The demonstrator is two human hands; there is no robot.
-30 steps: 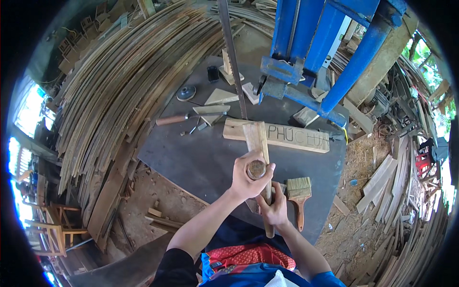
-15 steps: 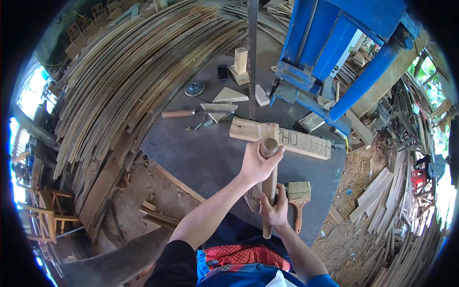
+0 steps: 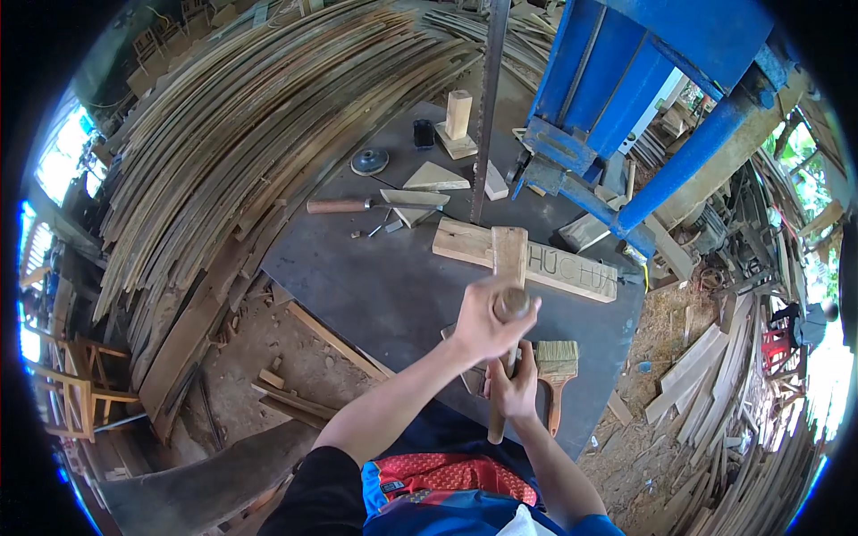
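a: how's the left grip [image 3: 485, 326]?
b: clamped round a handle [image 3: 513, 305], its round end up.
a: and the right grip [image 3: 516, 390]?
b: just nearer the body, wrapped on a shaft [image 3: 496, 423]. can't tell if both belong to one tool.
a: what's around?
b: brush [image 3: 558, 362] right of the right grip, board [image 3: 576, 272] beyond the left, both on the counter [image 3: 357, 286].

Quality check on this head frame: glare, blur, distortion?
Head view: fisheye bends the long planks and leaves the corners black; head view: glare washes out the window at left and the opening at the right rim; head view: blur softens the left hand, while the brush looks fairly crisp.
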